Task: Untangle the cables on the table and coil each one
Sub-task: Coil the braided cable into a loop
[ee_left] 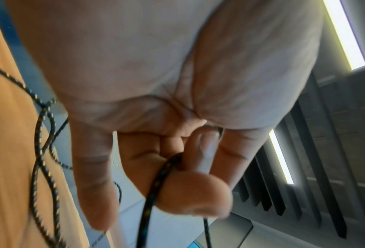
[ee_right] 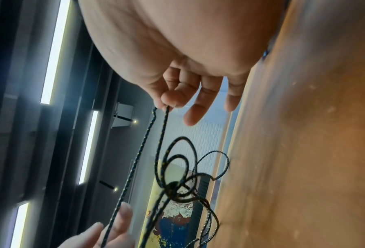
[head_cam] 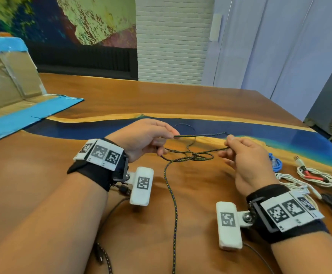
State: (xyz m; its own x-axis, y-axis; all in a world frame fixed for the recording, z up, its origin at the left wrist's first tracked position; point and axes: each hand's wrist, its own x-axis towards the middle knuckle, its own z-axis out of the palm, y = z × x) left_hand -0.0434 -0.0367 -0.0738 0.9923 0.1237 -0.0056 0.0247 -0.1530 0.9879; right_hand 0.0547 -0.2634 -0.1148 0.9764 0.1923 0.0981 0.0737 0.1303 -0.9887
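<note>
Here, a wooden table (head_cam: 181, 99) with a dark blue band across it fills most of the head view. At the table's far left corner lies an opened cardboard box (head_cam: 13, 86) edged in blue tape. Above the table's middle, two bare hands hold a dark braided cable (head_cam: 172, 194) between them. The left hand (head_cam: 141, 139) pinches one strand between thumb and curled fingers, as the left wrist view shows close up. The right hand (head_cam: 246, 161) pinches a bend of the same cable between thumb and forefinger, its other fingers loosely spread. Between the hands the cable hangs in a loose knot (head_cam: 190, 157) of several loops, and one long strand trails toward the table's near edge. At the table's right edge lie coiled white cables (head_cam: 317, 177) and a blue cable (head_cam: 275, 162).
</note>
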